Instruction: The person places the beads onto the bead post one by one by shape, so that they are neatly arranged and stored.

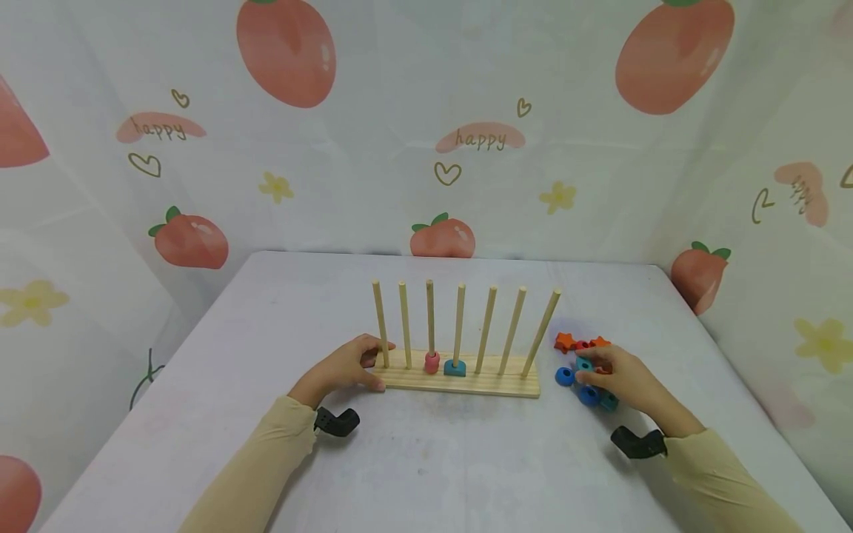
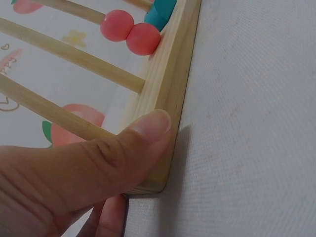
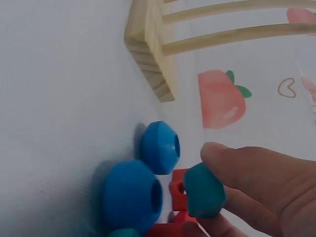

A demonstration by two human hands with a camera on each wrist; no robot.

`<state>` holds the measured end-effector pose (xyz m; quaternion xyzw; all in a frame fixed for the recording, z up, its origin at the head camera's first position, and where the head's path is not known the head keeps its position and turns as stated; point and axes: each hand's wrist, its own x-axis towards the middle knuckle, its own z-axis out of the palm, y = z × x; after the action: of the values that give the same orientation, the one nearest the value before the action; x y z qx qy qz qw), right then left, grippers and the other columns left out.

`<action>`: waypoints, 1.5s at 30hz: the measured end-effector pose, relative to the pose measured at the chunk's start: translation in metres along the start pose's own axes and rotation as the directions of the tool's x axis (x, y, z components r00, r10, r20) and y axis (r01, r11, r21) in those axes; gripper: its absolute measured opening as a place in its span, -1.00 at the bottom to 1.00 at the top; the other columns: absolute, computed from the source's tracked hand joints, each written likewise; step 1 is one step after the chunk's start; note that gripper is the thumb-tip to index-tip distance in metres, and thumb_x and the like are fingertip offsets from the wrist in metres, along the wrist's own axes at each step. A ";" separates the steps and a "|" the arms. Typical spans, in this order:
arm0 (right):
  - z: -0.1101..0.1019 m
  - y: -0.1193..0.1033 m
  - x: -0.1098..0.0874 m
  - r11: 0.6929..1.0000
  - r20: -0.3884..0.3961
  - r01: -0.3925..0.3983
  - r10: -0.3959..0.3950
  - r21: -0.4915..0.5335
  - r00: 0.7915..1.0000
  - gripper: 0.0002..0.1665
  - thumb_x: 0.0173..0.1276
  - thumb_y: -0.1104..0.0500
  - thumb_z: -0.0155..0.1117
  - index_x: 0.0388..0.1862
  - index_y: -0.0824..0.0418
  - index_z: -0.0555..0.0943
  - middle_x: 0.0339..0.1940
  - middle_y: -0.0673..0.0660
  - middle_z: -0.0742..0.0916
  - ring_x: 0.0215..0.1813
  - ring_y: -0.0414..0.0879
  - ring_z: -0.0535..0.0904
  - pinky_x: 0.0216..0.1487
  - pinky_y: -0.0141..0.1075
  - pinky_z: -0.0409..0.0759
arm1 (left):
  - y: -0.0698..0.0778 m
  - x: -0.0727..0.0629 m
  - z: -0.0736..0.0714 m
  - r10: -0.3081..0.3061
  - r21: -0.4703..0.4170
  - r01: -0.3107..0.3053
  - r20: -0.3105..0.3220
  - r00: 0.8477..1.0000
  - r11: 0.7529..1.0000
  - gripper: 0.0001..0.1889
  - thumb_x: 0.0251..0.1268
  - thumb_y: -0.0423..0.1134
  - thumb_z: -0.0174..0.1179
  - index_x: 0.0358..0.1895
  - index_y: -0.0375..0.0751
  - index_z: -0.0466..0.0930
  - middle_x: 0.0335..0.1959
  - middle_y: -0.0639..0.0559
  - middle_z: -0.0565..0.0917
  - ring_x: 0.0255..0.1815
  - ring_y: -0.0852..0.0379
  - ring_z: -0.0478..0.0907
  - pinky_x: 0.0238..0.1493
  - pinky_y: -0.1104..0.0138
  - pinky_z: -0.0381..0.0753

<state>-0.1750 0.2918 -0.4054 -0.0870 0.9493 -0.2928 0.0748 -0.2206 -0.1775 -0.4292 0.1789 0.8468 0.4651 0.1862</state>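
Observation:
A wooden base (image 1: 493,386) with several upright pegs stands on the table. My left hand (image 1: 341,366) grips its left end, the thumb (image 2: 153,127) along the front edge and the other fingers behind. Low on the third peg from the left sits a pink bead (image 2: 143,38) shaped like joined balls. A teal bead (image 1: 455,369) with a flat bottom and rounded corners is on the peg beside it. Right of the base, my right hand (image 1: 625,379) pinches a small teal bead (image 3: 205,191) between thumb and fingers, over a group of loose beads.
Two blue beads (image 3: 131,197) lie close to the right hand, with another teal bead (image 1: 609,401) beside them. Orange star beads (image 1: 565,342) and red pieces (image 3: 178,189) lie farther back in the group. A fruit-printed cloth (image 1: 373,185) hangs behind the white table (image 1: 426,474).

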 end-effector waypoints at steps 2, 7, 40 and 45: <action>-0.002 -0.002 0.000 1.000 -0.036 -0.005 0.005 0.012 0.999 -0.37 0.29 -0.01 0.36 0.19 0.38 0.54 -0.04 0.33 0.61 -0.06 0.12 0.56 -0.14 -0.07 0.67 | 0.000 0.000 0.000 0.001 0.001 -0.001 0.001 1.000 1.000 -0.28 -0.15 -0.53 0.48 0.22 -0.44 0.43 0.25 -0.32 0.34 0.42 -0.24 0.26 0.37 0.09 0.40; -0.007 -0.009 -0.001 0.998 -0.089 -0.041 0.046 0.056 0.995 -0.37 0.32 0.00 0.32 0.24 0.35 0.51 0.12 0.44 0.50 0.11 0.36 0.52 0.00 0.13 0.65 | 0.002 0.000 0.000 -0.008 0.005 0.008 0.000 1.000 1.000 -0.27 -0.14 -0.52 0.48 0.23 -0.44 0.42 0.24 -0.31 0.35 0.40 -0.24 0.29 0.36 0.09 0.41; -0.027 -0.068 -0.004 0.854 -0.297 0.156 -0.002 0.497 0.955 -0.41 0.30 0.07 0.35 0.21 0.25 0.37 -0.02 -0.10 0.61 -0.12 -0.49 0.63 -0.10 -0.57 0.64 | 0.000 -0.001 0.000 0.004 -0.002 -0.004 0.002 1.000 1.000 -0.28 -0.16 -0.51 0.49 0.22 -0.43 0.43 0.24 -0.31 0.34 0.42 -0.25 0.26 0.35 0.11 0.41; -0.032 -0.077 -0.006 0.867 -0.326 0.186 -0.029 0.462 0.945 -0.42 0.32 0.03 0.32 0.25 0.19 0.43 -0.10 -0.24 0.66 -0.09 -0.43 0.63 -0.07 -0.59 0.61 | 0.000 -0.001 0.000 -0.001 0.015 0.001 -0.002 1.000 1.000 -0.28 -0.15 -0.50 0.49 0.22 -0.43 0.43 0.25 -0.31 0.34 0.41 -0.24 0.27 0.37 0.11 0.40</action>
<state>-0.1656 0.2478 -0.3351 -0.0720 0.8384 -0.5355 -0.0717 -0.2202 -0.1779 -0.4287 0.1795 0.8506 0.4586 0.1843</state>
